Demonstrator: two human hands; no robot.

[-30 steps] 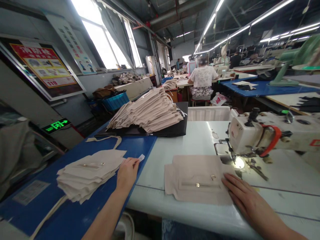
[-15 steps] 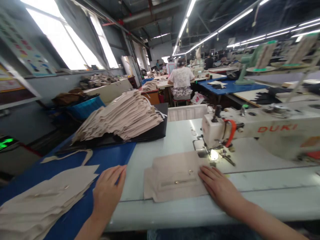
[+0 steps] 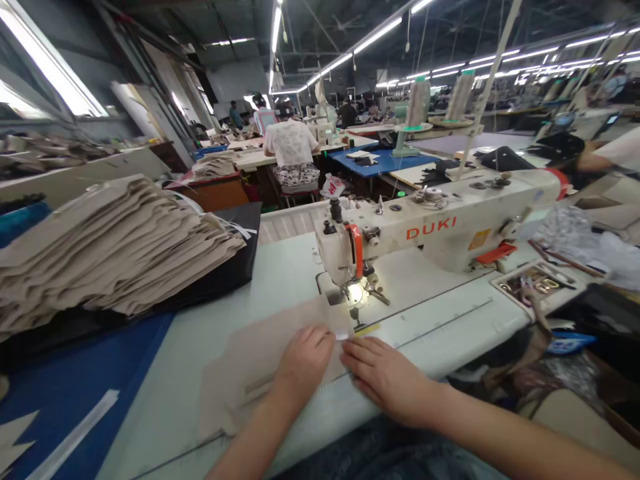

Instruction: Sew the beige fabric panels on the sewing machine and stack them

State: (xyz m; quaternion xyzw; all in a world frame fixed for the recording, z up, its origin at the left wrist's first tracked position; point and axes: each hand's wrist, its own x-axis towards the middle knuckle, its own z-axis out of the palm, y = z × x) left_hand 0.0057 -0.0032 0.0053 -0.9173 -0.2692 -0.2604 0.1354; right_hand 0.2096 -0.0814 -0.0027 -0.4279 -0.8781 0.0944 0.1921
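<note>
A beige fabric piece (image 3: 250, 347) with a slit-like strip on it lies on the pale sewing table (image 3: 280, 260), its right end close to the lit needle area of the sewing machine (image 3: 390, 233). My left hand (image 3: 307, 357) rests over the piece with its fingers closed at the right edge. Meeting it there, my right hand (image 3: 387, 377) has its bent fingers together on the same edge; the thumbs are hidden. A small whitish bit shows between the fingertips. The forearm covers part of the fabric.
A tall stack of beige fabric pieces (image 3: 115, 247) sits on black material at left. Nearer lie a blue surface (image 3: 90, 360) and a white strip (image 3: 75, 433). To the right is a tray (image 3: 540, 287) of small tools. A person (image 3: 293, 147) sits ahead.
My left hand has moved right from the blue surface's edge onto the fabric piece. My right hand stays at the fabric's right edge. The view has swung to the right.
</note>
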